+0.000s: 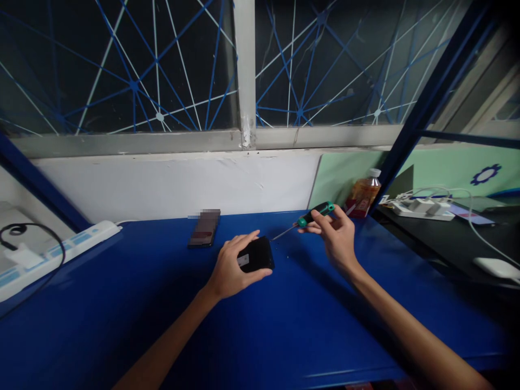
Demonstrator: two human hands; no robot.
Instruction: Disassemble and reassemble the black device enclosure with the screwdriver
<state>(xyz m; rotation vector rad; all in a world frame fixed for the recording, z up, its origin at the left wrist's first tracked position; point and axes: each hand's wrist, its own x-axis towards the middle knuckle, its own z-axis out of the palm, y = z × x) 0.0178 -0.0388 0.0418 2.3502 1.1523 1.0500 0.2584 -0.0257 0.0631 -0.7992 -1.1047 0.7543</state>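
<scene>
My left hand (231,266) is closed round a black rectangular box-shaped device (260,253) with a small pale label, thumb on its near edge and fingers on its far edge. I cannot make out exactly what device it is. In my right hand (338,238) is a screwdriver (314,213) with a green and black handle, held slanting down to the left. Its thin metal tip comes close to the device's right end; whether it touches is unclear. Several tiny bits, perhaps screws, lie on the blue table (252,330) beside that end.
A dark phone (205,229) lies behind my left hand. A white power strip (60,257) with a black cable runs along the left. On the right stand a drink bottle (369,189) and a black table (447,244) with chargers and white cables. Windows rise behind.
</scene>
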